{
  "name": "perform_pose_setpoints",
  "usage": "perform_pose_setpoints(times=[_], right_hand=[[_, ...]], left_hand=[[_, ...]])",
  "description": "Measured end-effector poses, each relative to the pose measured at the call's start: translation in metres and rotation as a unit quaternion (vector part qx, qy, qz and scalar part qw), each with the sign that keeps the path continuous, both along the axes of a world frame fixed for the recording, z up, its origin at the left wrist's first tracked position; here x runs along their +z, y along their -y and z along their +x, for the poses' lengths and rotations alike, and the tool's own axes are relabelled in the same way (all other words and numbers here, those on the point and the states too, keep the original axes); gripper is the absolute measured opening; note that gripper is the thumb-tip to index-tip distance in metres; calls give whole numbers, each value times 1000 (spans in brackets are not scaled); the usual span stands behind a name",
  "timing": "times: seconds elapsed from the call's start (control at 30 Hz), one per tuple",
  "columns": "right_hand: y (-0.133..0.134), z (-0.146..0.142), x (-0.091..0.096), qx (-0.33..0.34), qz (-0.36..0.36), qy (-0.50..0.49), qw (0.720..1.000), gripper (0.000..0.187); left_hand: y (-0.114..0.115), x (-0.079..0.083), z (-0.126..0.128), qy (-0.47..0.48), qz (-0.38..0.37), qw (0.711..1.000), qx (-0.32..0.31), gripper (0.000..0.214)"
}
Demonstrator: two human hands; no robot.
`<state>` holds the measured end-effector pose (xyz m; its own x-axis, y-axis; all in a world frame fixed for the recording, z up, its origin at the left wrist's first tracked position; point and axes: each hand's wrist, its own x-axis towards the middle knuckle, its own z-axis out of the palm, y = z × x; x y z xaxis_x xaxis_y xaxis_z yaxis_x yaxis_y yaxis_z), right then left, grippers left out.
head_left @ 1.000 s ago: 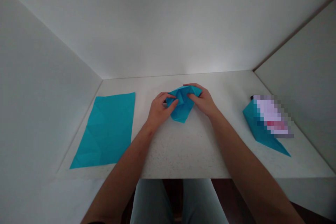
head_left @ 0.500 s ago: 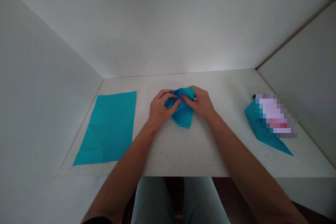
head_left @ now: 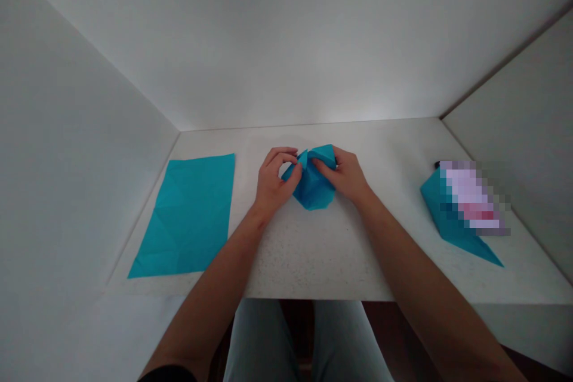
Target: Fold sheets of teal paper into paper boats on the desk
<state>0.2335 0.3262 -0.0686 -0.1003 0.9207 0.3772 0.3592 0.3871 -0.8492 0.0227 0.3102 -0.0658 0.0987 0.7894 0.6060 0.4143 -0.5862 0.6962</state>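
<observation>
A partly folded piece of blue paper (head_left: 316, 188) is held up between both hands at the middle of the white table. My left hand (head_left: 276, 178) pinches its left edge between thumb and fingers. On the other side my right hand (head_left: 344, 173) grips the paper, thumb on the near face and the fingers behind it, mostly hidden. Pointed flaps stand up along the paper's top, and its rounded lower part hangs toward me.
To the left lies a flat, creased blue sheet (head_left: 188, 215). A folded blue paper piece (head_left: 452, 230) rests at the right, partly under a pixelated pale object (head_left: 470, 191). White walls (head_left: 290, 42) enclose the back and sides of the table (head_left: 304, 256).
The folded paper has turned and changed shape between my hands: its lower part is rounder and a flap stands up at the top. My left thumb has moved up toward the fingertips.
</observation>
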Motion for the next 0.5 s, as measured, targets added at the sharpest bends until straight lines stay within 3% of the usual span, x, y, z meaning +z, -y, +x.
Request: perform_pose_setpoints(times=[0.13, 0.3, 0.5], right_hand=[[-3, 4, 2, -1, -35, 14, 999, 27], [-6, 10, -2, 26, -90, -21, 995, 34], [-8, 12, -7, 35, -125, -131, 983, 46]], left_hand=[[-6, -7, 1, 146, -96, 984, -41, 25], [-20, -15, -1, 372, -217, 903, -2, 31], [-34, -21, -10, 487, -262, 831, 61, 28]])
